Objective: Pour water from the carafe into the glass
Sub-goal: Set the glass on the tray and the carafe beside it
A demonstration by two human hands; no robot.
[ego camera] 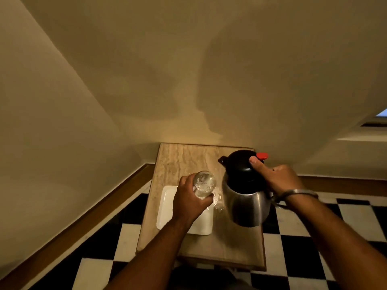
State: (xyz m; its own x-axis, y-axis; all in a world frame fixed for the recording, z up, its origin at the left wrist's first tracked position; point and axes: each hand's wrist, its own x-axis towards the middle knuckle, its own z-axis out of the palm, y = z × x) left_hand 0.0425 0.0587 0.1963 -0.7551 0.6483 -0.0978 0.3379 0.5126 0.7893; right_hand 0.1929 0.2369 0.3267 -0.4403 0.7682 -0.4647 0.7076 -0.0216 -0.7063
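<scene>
My left hand (pixel 189 200) is wrapped around a clear glass (pixel 204 183), held above the small table with its mouth tilted up toward the camera. My right hand (pixel 278 180) grips the handle of a steel carafe (pixel 246 203) with a black top, thumb resting on the lid beside a red lever (pixel 262 156). The carafe is lifted off the table, its black spout (pixel 222 159) pointing left, above and to the right of the glass. No stream of water shows between spout and glass.
A white rectangular tray (pixel 165 208) lies on the narrow marble-topped table (pixel 180 160), partly under my left hand. The table stands against a beige wall in a corner. Black-and-white checkered floor (pixel 356 216) surrounds it, and a wooden skirting board runs along the wall.
</scene>
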